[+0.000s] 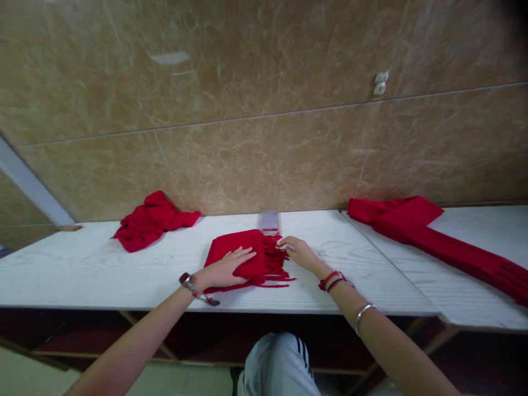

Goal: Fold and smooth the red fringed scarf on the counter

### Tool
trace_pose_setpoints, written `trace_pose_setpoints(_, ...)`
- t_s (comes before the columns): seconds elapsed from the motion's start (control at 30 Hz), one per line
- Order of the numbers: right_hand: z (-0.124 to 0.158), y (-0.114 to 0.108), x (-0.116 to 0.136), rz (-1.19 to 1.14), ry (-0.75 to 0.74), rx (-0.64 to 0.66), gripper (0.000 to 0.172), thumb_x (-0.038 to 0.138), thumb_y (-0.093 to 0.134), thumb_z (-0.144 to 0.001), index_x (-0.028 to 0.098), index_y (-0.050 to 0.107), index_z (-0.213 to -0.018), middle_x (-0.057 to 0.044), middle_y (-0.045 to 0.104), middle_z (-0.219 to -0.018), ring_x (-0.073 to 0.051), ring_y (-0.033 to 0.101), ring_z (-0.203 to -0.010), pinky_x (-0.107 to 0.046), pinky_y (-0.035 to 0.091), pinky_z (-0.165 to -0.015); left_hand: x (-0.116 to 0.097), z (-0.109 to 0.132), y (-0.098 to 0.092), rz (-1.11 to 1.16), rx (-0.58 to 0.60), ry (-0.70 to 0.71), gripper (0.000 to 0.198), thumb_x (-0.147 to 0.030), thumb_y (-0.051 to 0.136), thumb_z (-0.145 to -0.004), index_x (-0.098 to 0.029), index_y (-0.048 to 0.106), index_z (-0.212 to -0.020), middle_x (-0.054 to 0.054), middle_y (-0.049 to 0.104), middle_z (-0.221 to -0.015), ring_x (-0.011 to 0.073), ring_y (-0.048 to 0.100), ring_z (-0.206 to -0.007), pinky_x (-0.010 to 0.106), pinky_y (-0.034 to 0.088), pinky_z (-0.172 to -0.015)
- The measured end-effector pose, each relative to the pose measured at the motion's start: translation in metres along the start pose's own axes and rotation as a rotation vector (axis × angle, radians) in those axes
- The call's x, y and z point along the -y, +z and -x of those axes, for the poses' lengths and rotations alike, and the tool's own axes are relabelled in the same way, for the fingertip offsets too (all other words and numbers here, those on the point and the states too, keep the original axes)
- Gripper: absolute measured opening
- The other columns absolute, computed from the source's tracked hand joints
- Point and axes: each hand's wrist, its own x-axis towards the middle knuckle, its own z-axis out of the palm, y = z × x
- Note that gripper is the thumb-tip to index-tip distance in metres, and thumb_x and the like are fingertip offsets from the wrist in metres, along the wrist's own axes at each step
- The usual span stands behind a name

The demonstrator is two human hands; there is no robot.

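A folded red scarf (233,246) with a fringed end lies on the white table (103,275) in front of me. My left hand (226,268) rests flat on the folded scarf, fingers stretched out. My right hand (297,251) sits at the scarf's fringe (274,258), fingers curled and pinching the tassels. Bracelets are on both wrists.
A crumpled red scarf (150,220) lies at the back left of the table. A long red scarf (433,234) stretches across a second white table (474,308) on the right. A small blurred card (270,221) stands at the marble wall. My knee (280,363) shows below the table edge.
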Motion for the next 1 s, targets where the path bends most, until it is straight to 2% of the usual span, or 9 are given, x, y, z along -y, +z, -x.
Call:
trace_pose_setpoints(0.1, 0.006, -0.008, 0.017, -0.063, -0.137, -0.024, 0.029, 0.004, 0.045, -0.069, 0.018, 0.063, -0.087, -0.007, 0.062, -0.097, -0.018, 0.055, -0.096, -0.035, 0.042, -0.089, 0.015, -0.006, 0.0, 0.149, -0.125, -0.011, 0.056, -0.041, 0.043, -0.083, -0.018, 0.037, -0.133, 0.006, 0.04, -0.136, 0.0202, 0.035, -0.126, 0.033, 0.025, -0.105)
trace_pose_setpoints(0.2, 0.018, -0.013, 0.043, -0.023, -0.278, 0.054, 0.018, 0.009, 0.049, -0.074, 0.018, 0.064, -0.079, -0.008, 0.058, -0.098, -0.019, 0.053, -0.097, -0.036, 0.041, -0.089, 0.024, -0.008, -0.001, 0.225, -0.202, -0.074, 0.055, -0.043, 0.04, -0.084, -0.011, 0.042, -0.129, 0.01, 0.048, -0.13, 0.0214, 0.043, -0.119, 0.033, 0.03, -0.102)
trace_pose_setpoints(0.27, 0.03, -0.018, 0.059, 0.079, -0.316, 0.078, 0.014, 0.013, 0.052, -0.076, 0.016, 0.065, -0.078, -0.009, 0.056, -0.096, -0.02, 0.052, -0.095, -0.035, 0.043, -0.085, 0.023, -0.005, -0.001, 0.187, -0.165, -0.068, 0.058, -0.044, 0.041, -0.084, -0.012, 0.038, -0.131, 0.011, 0.043, -0.133, 0.0217, 0.04, -0.122, 0.034, 0.028, -0.103)
trace_pose_setpoints(0.37, 0.048, -0.023, 0.073, 0.249, -0.31, 0.116, 0.013, 0.018, 0.056, -0.077, 0.015, 0.065, -0.086, -0.01, 0.056, -0.093, -0.02, 0.052, -0.088, -0.034, 0.045, -0.08, 0.011, 0.003, 0.004, -0.022, -0.042, 0.005, 0.073, -0.051, 0.052, -0.077, -0.02, 0.025, -0.138, 0.009, 0.025, -0.144, 0.0259, 0.02, -0.132, 0.043, 0.015, -0.106)
trace_pose_setpoints(0.43, 0.056, -0.021, 0.072, 0.359, -0.308, 0.169, 0.019, 0.022, 0.057, -0.077, 0.015, 0.064, -0.094, -0.01, 0.058, -0.094, -0.021, 0.053, -0.089, -0.035, 0.045, -0.08, 0.003, 0.007, 0.008, -0.181, -0.013, 0.031, 0.085, -0.054, 0.058, -0.072, -0.023, 0.019, -0.14, 0.009, 0.014, -0.147, 0.0291, 0.007, -0.134, 0.049, 0.008, -0.106)
trace_pose_setpoints(0.5, 0.057, -0.014, 0.067, 0.463, -0.29, 0.207, 0.023, 0.025, 0.056, -0.079, 0.015, 0.063, -0.099, -0.011, 0.059, -0.096, -0.023, 0.053, -0.092, -0.037, 0.044, -0.081, -0.002, 0.008, 0.011, -0.275, -0.013, 0.024, 0.082, -0.05, 0.057, -0.075, -0.022, 0.016, -0.14, 0.01, 0.011, -0.147, 0.029, 0.004, -0.134, 0.048, 0.009, -0.106)
trace_pose_setpoints(0.73, 0.043, 0.009, 0.056, 0.556, -0.159, 0.194, 0.027, 0.009, 0.042, -0.084, 0.014, 0.06, -0.104, -0.009, 0.064, -0.093, -0.019, 0.056, -0.089, -0.031, 0.041, -0.082, 0.004, 0.01, 0.007, -0.239, -0.075, 0.077, 0.068, -0.007, 0.042, -0.079, -0.02, 0.015, -0.14, 0.008, 0.026, -0.144, 0.0178, 0.024, -0.13, 0.032, 0.024, -0.106)
trace_pose_setpoints(0.83, 0.044, 0.003, 0.05, 0.55, -0.136, 0.169, 0.027, 0.006, 0.04, -0.084, 0.014, 0.06, -0.1, -0.007, 0.065, -0.085, -0.018, 0.057, -0.082, -0.028, 0.04, -0.077, 0.015, 0.017, 0.006, -0.222, -0.181, 0.118, 0.067, 0.004, 0.031, -0.076, -0.021, 0.024, -0.138, 0.006, 0.033, -0.14, 0.0136, 0.031, -0.127, 0.028, 0.026, -0.105)
trace_pose_setpoints(1.0, 0.054, -0.027, 0.029, 0.598, -0.139, 0.226, 0.026, 0.005, 0.04, -0.081, 0.016, 0.064, -0.087, -0.006, 0.066, -0.083, -0.017, 0.058, -0.079, -0.028, 0.038, -0.076, 0.026, 0.03, 0.002, -0.269, -0.306, 0.104, 0.071, 0.008, 0.028, -0.074, -0.026, 0.03, -0.136, 0.004, 0.033, -0.14, 0.0155, 0.033, -0.125, 0.032, 0.03, -0.104)
